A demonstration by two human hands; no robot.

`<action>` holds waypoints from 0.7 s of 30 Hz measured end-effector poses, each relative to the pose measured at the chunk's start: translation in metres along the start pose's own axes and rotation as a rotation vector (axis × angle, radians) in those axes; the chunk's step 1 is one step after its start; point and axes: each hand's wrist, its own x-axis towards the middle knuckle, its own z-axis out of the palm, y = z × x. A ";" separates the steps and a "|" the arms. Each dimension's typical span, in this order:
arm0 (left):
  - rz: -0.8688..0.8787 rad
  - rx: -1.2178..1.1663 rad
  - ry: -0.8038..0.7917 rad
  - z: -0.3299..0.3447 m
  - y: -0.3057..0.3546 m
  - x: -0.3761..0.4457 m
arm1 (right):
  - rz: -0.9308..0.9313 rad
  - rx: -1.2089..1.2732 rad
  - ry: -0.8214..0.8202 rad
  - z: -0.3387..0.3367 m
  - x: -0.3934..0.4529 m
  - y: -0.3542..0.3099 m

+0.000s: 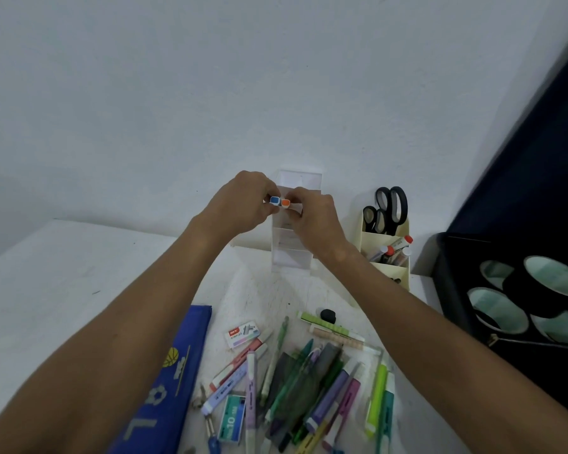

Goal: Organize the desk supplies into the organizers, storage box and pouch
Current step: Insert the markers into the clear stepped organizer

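The hands (pixel 276 208) hide most of both markers (pixel 280 201).

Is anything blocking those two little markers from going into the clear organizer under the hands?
Nothing visible does. The left hand pinches the blue-capped marker and the right hand the orange-capped marker, directly above the clear organizer. Its upper compartments are hidden by the hands.

Blue-tipped marker (pixel 274 200), orange-tipped marker (pixel 285 202); cream organizer (pixel 387 253); black scissors (pixel 391 208); blue pouch (pixel 174 371), yellow print.
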 end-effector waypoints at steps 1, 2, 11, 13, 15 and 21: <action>-0.002 0.025 -0.019 -0.001 0.001 0.000 | -0.003 -0.004 -0.004 0.000 0.000 0.001; -0.001 0.055 -0.031 -0.001 0.002 -0.001 | -0.006 -0.009 -0.009 0.000 0.000 0.001; -0.020 0.162 -0.017 0.014 0.003 0.005 | -0.053 -0.016 -0.015 -0.004 -0.001 0.001; -0.029 0.171 -0.002 0.019 0.003 0.005 | -0.056 -0.028 -0.024 -0.004 -0.001 0.001; -0.040 0.179 0.017 0.022 0.001 0.005 | -0.070 -0.045 -0.025 -0.004 -0.002 0.002; -0.043 0.193 0.048 0.028 0.001 -0.001 | -0.146 -0.083 -0.103 -0.009 -0.004 0.008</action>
